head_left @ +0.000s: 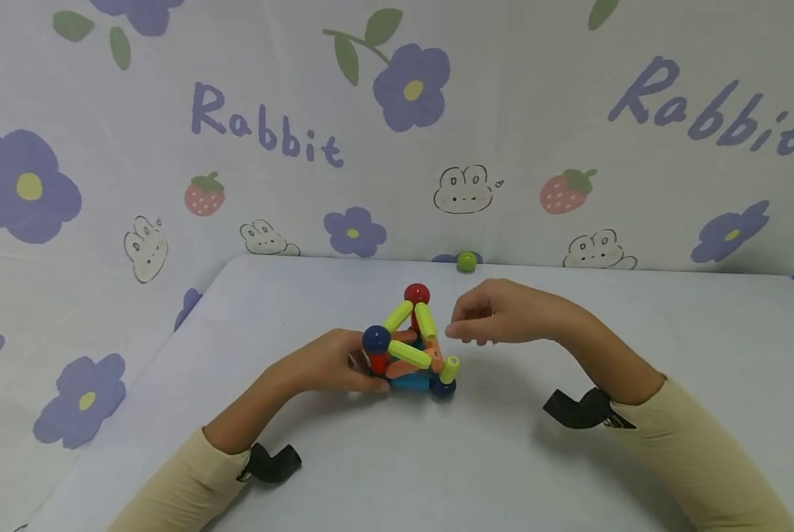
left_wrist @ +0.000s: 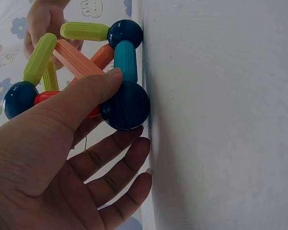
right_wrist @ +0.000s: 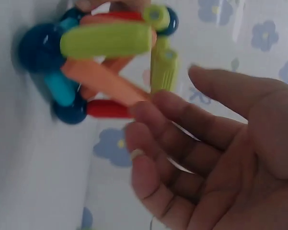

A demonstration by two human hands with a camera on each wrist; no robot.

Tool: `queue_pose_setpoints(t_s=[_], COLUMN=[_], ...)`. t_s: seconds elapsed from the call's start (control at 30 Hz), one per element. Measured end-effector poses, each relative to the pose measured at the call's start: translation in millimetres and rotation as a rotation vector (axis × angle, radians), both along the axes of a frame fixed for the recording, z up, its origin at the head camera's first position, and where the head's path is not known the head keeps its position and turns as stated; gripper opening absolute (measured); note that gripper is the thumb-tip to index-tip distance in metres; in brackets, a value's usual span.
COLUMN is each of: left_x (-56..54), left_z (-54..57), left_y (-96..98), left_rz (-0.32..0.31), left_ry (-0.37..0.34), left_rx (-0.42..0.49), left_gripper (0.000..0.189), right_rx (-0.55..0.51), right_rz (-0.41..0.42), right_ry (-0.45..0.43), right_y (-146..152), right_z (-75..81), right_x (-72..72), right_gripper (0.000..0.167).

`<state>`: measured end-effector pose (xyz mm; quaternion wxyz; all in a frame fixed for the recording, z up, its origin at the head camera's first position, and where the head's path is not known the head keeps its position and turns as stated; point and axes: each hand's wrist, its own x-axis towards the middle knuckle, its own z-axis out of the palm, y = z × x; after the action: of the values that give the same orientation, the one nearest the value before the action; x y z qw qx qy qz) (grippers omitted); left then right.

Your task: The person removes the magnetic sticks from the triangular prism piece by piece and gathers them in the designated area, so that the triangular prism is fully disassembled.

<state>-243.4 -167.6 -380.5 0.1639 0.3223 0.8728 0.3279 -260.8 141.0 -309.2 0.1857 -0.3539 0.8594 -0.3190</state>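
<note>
A ball-and-stick toy structure (head_left: pixel 410 355) stands on the table, built of dark blue and red balls with yellow-green, orange, red and teal sticks. My left hand (head_left: pixel 333 360) holds its near left side; in the left wrist view the thumb presses a lower dark blue ball (left_wrist: pixel 125 106), with the other fingers beneath. At the top sits a red ball (head_left: pixel 416 295), partly hidden in the wrist views. My right hand (head_left: pixel 503 312) hovers just right of the structure, fingers loosely bent and nothing in it. Several yellow-green sticks (right_wrist: pixel 108 40) have free ends in the right wrist view.
A green ball (head_left: pixel 466 261) lies at the table's far edge. The white table (head_left: pixel 397 473) meets a patterned cloth (head_left: pixel 270 66) behind it. Each wrist carries a black strap mount, such as the right mount (head_left: pixel 577 408).
</note>
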Motion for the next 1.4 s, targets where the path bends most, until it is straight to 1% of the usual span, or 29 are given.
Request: queue_pose_setpoints(t_s=[0.1,0.2,0.3,0.4,0.53,0.6,0.7,0.87,1.0,1.23,1.3,1.4], left_x=[-0.6,-1.0,-1.8,-2.0,-2.2,-2.3,-1.9,-1.3,-1.5,-1.0,-0.5,0.4], left_z=[1.2,2.3,1.8,0.7,-1.2,-1.9,-1.2,-0.9,-1.9,-1.8,-1.8,-1.8], left_y=[0.3,0.5,0.5,0.2,-0.2,-0.2,-0.3,-0.4,0.2,1.3,1.4,1.7], left_rz=[-0.015,-0.032,-0.035,-0.028,-0.019,-0.019,-0.02,-0.003,-0.001,0.009,0.013,0.014], left_ry=[0.003,0.01,0.012,0.008,0.006,0.01,0.014,0.005,0.005,0.013,0.011,0.01], left_rx=[0.011,0.018,0.026,0.024,0.01,0.006,0.003,0.005,0.009,0.007,0.004,-0.005], left_gripper=[0.069,0.072,0.071,0.07,0.07,0.07,0.071,0.065,0.06,0.059,0.059,0.058], right_rx=[0.06,0.07,0.079,0.129,0.233,0.261,0.282,0.326,0.354,0.408,0.411,0.42], right_rz=[0.077,0.11,0.133,0.154,0.186,0.211,0.224,0.22,0.22,0.241,0.224,0.177], right_ry=[0.004,-0.008,-0.016,-0.02,-0.024,-0.022,-0.024,-0.039,-0.045,-0.008,0.009,0.038], right_y=[-6,-10,-9,-5,-2,-3,-6,-7,-7,-7,-4,2], right_z=[-1.3,-4.1,-4.8,-4.0,-6.6,-9.1,-13.6,-20.6,-23.7,-23.6,-23.7,-24.4], right_x=[9.0,11.7,10.8,10.0,12.0,12.7,11.7,7.4,6.6,8.4,6.5,1.1], right_gripper=[0.019,0.019,0.013,0.004,0.017,0.023,0.029,0.035,0.035,0.017,0.012,0.007])
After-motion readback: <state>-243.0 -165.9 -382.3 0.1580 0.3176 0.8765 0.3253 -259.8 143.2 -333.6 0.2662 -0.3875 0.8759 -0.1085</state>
